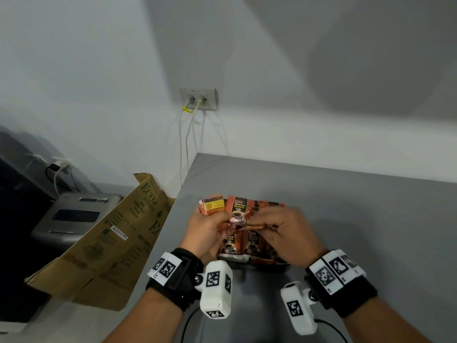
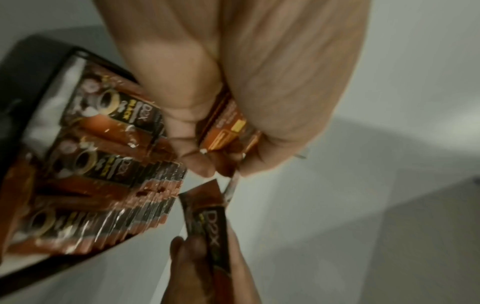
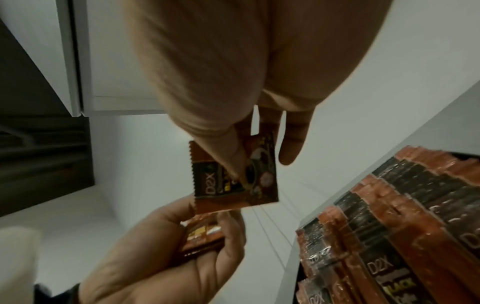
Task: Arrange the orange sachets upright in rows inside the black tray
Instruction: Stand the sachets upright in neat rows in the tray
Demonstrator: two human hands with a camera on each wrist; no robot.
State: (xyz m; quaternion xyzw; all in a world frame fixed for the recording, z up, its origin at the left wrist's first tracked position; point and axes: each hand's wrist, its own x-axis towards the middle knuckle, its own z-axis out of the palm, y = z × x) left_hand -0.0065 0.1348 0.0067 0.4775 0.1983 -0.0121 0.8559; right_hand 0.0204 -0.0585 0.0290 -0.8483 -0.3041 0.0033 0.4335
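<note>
The black tray (image 1: pixel 262 266) lies on the grey table under both hands, and rows of orange sachets (image 1: pixel 251 243) stand in it. The left wrist view shows the tray (image 2: pixel 15 92) and these rows (image 2: pixel 109 164) at the left. My left hand (image 1: pixel 222 224) grips a small fanned bunch of sachets (image 1: pixel 214 207) above the tray's far left. My right hand (image 1: pixel 269 224) pinches a single sachet (image 3: pixel 233 185) between thumb and finger, right beside the left fingertips. In the right wrist view the left hand (image 3: pixel 168 257) holds its bunch (image 3: pixel 202 236) just below that sachet.
More sachets (image 1: pixel 274 204) lie behind the hands on the table (image 1: pixel 346 219). An open cardboard box (image 1: pixel 118 241) stands off the table's left edge, with a grey machine (image 1: pixel 74 216) beyond it. A wall socket with cables (image 1: pixel 197 99) is behind.
</note>
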